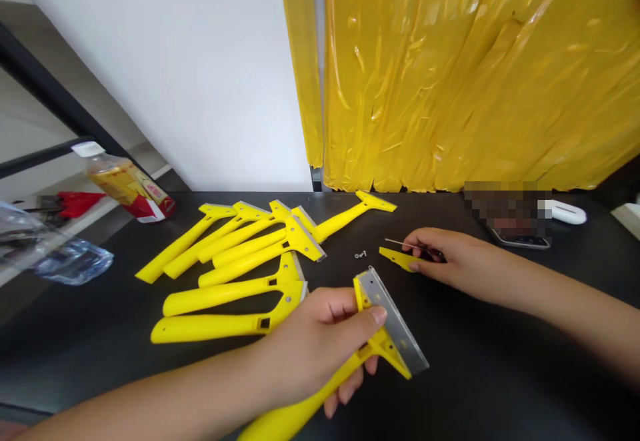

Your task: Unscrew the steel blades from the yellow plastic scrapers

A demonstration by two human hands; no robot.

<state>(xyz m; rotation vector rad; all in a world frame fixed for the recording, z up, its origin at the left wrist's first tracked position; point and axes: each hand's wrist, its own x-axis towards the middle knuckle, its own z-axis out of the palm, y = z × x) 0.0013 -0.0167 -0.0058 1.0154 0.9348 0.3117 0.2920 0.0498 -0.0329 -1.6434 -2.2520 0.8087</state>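
Note:
My left hand is closed round the neck of a yellow scraper, its thumb pressing a metal blade against the scraper's head. Over to the right, my right hand grips a thin screwdriver, its shaft pointing left. The fingers of that hand also touch a small yellow clamp plate at the table surface; whether they pinch it, I cannot make out. A few tiny screws lie between the hands. Several more yellow scrapers lie left of my left hand.
On the black table a phone lies at the back right beside a white case. A drink bottle stands tilted at the back left, near a clear plastic bottle. Yellow plastic sheeting hangs behind.

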